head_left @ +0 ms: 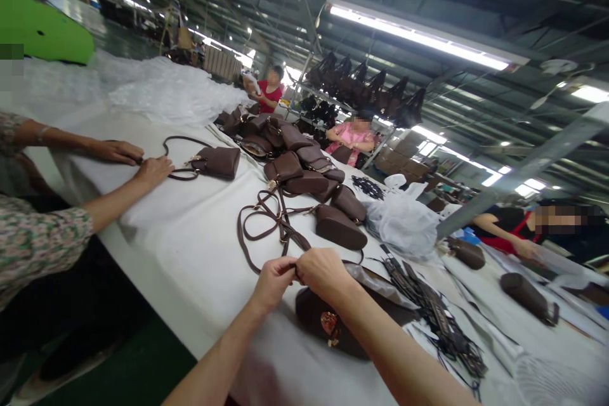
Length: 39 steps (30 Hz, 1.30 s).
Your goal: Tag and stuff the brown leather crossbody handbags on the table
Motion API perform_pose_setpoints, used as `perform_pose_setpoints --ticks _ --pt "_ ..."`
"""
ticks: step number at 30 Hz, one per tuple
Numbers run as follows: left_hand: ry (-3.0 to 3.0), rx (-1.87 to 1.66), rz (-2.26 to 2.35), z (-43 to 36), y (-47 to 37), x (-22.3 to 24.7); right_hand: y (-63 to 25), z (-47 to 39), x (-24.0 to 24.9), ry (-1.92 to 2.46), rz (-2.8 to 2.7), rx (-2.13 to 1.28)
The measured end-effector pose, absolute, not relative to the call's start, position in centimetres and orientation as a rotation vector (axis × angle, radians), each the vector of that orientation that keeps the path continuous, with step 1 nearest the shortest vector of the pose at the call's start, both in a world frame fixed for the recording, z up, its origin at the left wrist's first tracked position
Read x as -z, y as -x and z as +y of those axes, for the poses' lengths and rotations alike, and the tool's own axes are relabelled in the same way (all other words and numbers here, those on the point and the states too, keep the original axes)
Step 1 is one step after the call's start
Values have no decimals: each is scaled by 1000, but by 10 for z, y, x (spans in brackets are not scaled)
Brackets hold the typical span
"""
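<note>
Note brown bag [311,314] on white table [200,266], beneath right hand [323,269], presumably rested there to spare lifting. Note dark strap [297,273] pinched by both hands' fingertips, left hand [276,279] close alongside, likely for fine control.

No lettering seems legible (view somewhat blurred).

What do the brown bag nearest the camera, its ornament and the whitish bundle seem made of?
Bag: probably leather or imitation; smooth, with a soft sheen.
Ornament: perhaps polished metal or plastic; coppery glints.
Bundle: likely thin, glossy plastic film; translucent and crinkled.
</note>
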State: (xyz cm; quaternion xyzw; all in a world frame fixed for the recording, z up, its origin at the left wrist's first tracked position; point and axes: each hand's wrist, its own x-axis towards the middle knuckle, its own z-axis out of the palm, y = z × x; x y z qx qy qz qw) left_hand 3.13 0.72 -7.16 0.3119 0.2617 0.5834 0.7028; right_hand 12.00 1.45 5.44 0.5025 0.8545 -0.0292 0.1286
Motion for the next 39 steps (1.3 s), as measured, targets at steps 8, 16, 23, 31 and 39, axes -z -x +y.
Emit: perform_pose_setpoints --ticks 8,16,23,31,39 --pt "-1414 -1195 1480 7 85 97 -237 -18 -76 -1835 2440 25" --pt "-1387 -978 1127 14 27 63 -265 -48 -61 -1941 2406 132" --pt "-986 -809 672 84 -48 -26 -255 -80 -60 -2036 2324 62" --pt "-1722 -252 304 49 -73 -154 -280 -86 -78 -2740 2877 -135" --pt "-2075 -404 354 32 -83 -182 -296 -48 -141 -2443 3060 238"
